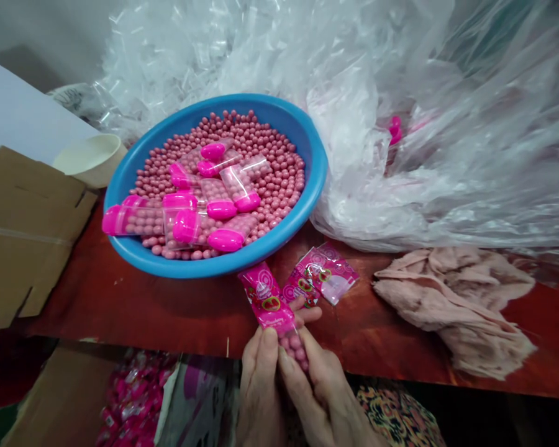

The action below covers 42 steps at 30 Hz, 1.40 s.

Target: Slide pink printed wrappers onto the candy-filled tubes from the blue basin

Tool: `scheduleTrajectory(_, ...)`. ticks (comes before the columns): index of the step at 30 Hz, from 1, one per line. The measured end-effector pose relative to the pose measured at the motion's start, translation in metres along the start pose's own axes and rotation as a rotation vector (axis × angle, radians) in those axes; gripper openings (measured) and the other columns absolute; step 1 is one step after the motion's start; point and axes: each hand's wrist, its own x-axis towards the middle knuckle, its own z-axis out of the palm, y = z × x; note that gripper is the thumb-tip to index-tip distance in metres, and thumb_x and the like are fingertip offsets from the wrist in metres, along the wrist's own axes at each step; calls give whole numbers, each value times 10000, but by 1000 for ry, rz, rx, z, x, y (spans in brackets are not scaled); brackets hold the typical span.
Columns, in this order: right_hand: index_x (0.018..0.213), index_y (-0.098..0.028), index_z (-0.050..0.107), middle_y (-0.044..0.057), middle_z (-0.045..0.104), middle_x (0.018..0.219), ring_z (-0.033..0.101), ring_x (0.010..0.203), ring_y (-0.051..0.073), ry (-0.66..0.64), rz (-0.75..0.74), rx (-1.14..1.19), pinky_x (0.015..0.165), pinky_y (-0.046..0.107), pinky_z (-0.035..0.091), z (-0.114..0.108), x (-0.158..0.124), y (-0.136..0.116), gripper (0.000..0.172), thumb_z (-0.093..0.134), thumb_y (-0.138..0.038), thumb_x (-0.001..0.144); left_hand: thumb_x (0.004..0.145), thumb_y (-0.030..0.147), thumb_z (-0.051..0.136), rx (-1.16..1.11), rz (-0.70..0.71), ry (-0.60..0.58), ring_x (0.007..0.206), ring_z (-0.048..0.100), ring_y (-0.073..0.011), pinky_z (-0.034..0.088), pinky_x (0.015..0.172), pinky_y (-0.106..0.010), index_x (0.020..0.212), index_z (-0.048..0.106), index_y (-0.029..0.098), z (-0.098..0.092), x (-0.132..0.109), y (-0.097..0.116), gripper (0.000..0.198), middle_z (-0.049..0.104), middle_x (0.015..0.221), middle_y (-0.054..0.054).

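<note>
At the table's front edge my left hand (pixel 259 379) pinches a shiny pink printed sleeve (pixel 266 297) near its lower end. Beside it, my right hand (pixel 320 385) grips a clear candy container (pixel 294 349) filled with pink balls. The sleeve's lower end meets the container's upper part, and my fingers hide much of the container. A few more printed sleeves (pixel 323 273) lie flat just beyond my right fingers. In the blue basin (pixel 323 164), several filled containers (pixel 240 186) with bright pink caps rest on loose pink candy balls (pixel 279 149).
Clear plastic bags (pixel 428 180) are heaped behind and right of the basin. A crumpled pinkish cloth (pixel 456 298) lies on the red table (pixel 168 310) at right. At left are a pale bowl (pixel 93 158) and cardboard (pixel 28 230). Below, a box holds many pink wrapped pieces (pixel 137 397).
</note>
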Motion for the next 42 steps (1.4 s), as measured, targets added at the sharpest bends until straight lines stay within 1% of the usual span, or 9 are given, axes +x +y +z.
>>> scheduleTrajectory(7, 1250, -225, 505, 75, 705, 956, 672, 777, 183, -42, -174, -155, 693, 257, 545, -8, 9, -6, 375, 395, -395, 935, 727, 385, 660, -238, -6, -153, 718, 648, -189, 512, 710, -297, 836, 739, 194, -2, 7, 12, 234, 729, 884, -92)
scheduleTrajectory(10, 1200, -234, 534, 60, 711, 897, 673, 716, 167, -107, -214, -128, 631, 235, 531, -11, 13, -21, 340, 343, -363, 951, 735, 361, 652, -168, 16, -117, 526, 566, -104, 480, 529, -218, 764, 740, 167, -3, 7, 16, 215, 714, 859, -77)
scheduleTrajectory(14, 970, -226, 633, 19, 680, 724, 641, 632, 156, -101, -102, -92, 586, 222, 511, -11, 17, -27, 252, 488, -410, 878, 730, 359, 653, -248, -68, -58, 406, 453, -52, 401, 415, -166, 784, 738, 167, 1, 4, 11, 216, 642, 617, -13)
scheduleTrajectory(20, 946, -194, 620, -20, 631, 665, 582, 547, 105, -95, -62, 194, 525, 169, 462, -11, 27, -23, 209, 482, -342, 893, 675, 387, 716, -323, -26, -24, 684, 656, -180, 515, 626, -276, 889, 723, 214, 0, 9, -8, 276, 726, 835, -70)
scheduleTrajectory(25, 928, -210, 605, -41, 603, 670, 546, 540, 86, -33, -281, 96, 534, 149, 435, -13, 26, -23, 129, 482, -229, 890, 606, 436, 756, -149, 441, 89, 948, 634, -233, 502, 788, -308, 979, 671, 234, -22, 14, 4, 433, 700, 1043, -75)
scheduleTrajectory(28, 923, -193, 577, -31, 600, 695, 556, 559, 89, -31, -361, 8, 553, 156, 437, -13, 21, -20, 104, 477, -199, 894, 696, 386, 701, 69, 766, 218, 1060, 563, -219, 435, 886, -304, 851, 670, 230, -38, 12, 20, 222, 656, 1090, -37)
scheduleTrajectory(30, 958, -185, 558, -22, 608, 713, 568, 572, 97, -44, -401, -22, 569, 169, 447, -14, 19, -19, 111, 462, -194, 904, 762, 402, 629, 279, 864, 220, 1086, 528, -235, 388, 927, -336, 751, 668, 212, -47, 11, 30, 194, 635, 1083, -48)
scheduleTrajectory(37, 890, -190, 529, -6, 604, 700, 575, 554, 111, -89, -497, -108, 550, 194, 457, -16, 17, -20, 167, 375, -220, 947, 797, 348, 600, 547, 644, -156, 1091, 520, -264, 352, 943, -371, 665, 678, 204, -65, 16, 56, 210, 644, 1093, -81)
scheduleTrajectory(42, 930, -176, 542, 8, 613, 707, 573, 556, 115, -172, -491, -163, 529, 201, 446, -12, 13, -22, 199, 362, -257, 956, 733, 213, 670, 338, 519, -98, 1104, 522, -241, 326, 998, -354, 545, 652, 187, -50, 12, 57, 191, 669, 1071, -71)
